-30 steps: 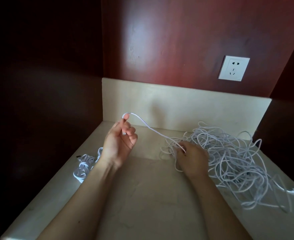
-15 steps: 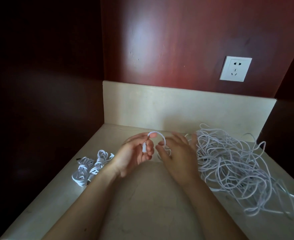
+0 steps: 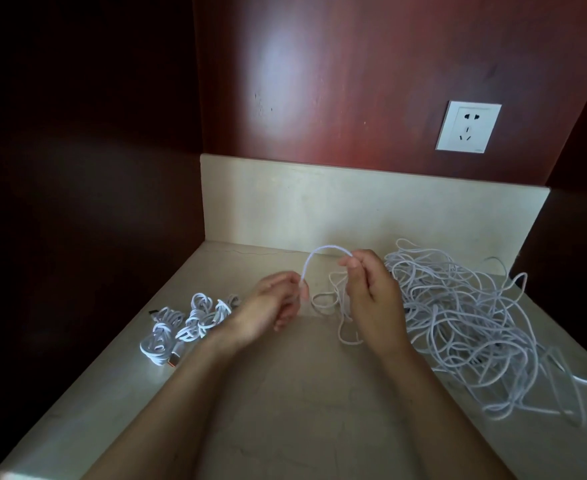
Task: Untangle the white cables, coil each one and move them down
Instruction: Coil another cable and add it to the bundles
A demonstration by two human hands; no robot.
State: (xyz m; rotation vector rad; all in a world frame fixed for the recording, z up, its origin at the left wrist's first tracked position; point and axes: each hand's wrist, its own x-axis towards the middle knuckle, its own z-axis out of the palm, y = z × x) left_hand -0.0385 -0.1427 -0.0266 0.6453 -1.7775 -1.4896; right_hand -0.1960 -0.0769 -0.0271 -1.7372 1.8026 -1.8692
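Two grips pinching one white cable [image 3: 326, 249], arched between: left grip [image 3: 271, 306], right grip [image 3: 371, 292]; tangled pile [image 3: 475, 323] just right of right grip; coiled bundles [image 3: 188, 320] left of left grip, on counter [image 3: 285, 410].

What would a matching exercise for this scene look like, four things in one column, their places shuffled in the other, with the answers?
1 coiled cables
2 tangled pile
3 wall socket
4 held cable

A pinched by left hand and right hand
B on the red wall
C on the counter, left of the left hand
D on the counter, right of the right hand

Pairs: 1-C, 2-D, 3-B, 4-A
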